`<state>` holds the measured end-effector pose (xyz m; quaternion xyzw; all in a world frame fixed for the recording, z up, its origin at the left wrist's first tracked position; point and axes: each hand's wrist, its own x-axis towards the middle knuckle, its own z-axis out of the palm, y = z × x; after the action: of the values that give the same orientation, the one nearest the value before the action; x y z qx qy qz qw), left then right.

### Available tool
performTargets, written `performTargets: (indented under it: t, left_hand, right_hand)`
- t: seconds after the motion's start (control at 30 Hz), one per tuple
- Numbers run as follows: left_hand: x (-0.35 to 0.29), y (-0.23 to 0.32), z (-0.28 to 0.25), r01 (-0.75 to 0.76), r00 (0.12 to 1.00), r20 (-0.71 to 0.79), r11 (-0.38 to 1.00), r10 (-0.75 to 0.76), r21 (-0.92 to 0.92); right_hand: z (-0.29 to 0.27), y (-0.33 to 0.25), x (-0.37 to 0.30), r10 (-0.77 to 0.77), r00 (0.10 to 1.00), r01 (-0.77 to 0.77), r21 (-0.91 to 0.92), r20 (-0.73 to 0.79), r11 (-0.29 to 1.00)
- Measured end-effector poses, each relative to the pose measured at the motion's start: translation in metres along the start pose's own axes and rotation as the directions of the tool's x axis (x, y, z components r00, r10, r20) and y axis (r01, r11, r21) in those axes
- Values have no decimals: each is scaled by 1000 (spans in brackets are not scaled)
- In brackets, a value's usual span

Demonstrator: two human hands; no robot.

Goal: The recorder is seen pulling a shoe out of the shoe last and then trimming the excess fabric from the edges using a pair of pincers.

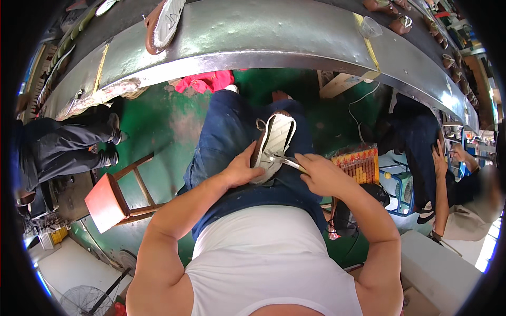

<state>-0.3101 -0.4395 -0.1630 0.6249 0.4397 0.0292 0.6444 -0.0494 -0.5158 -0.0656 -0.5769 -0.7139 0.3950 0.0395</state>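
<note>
at mid-frame, the left hand (243, 167) curls round the side of a brown shoe with a whitish underside (279, 129), turned up above dark-blue trousers (219, 134); the right hand (322, 174) is closed around a silver metal hand tool (292, 163), its head at the underside. across the top runs a grey metal bench (274, 31).

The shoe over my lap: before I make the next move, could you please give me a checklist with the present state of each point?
1. Shoe gripped by left hand: ok.
2. Metal tool held in right hand: ok.
3. Shoe's white face turned up: ok.
4. Left hand well away from tool's head: not ok, it looks close.
5. Shoe pressing firmly on thighs: cannot tell.
6. Co-worker's hand away from shoe: ok.
</note>
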Motion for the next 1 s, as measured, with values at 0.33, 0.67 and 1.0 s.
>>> performTargets:
  t: [0.33,0.67,1.0]
  left_hand:
    - [4,-7,32,-37,980,-165,711,-111,-702]
    - [11,9,28,105,855,-506,993,-113,-45]
    - [18,-17,29,-233,809,-418,878,413,418]
  right_hand:
    - [-17,-16,38,-33,965,145,-425,259,894]
    - [35,-12,18,-140,984,96,-334,-110,938]
    - [29,6,14,-21,976,-42,-283,-217,958]
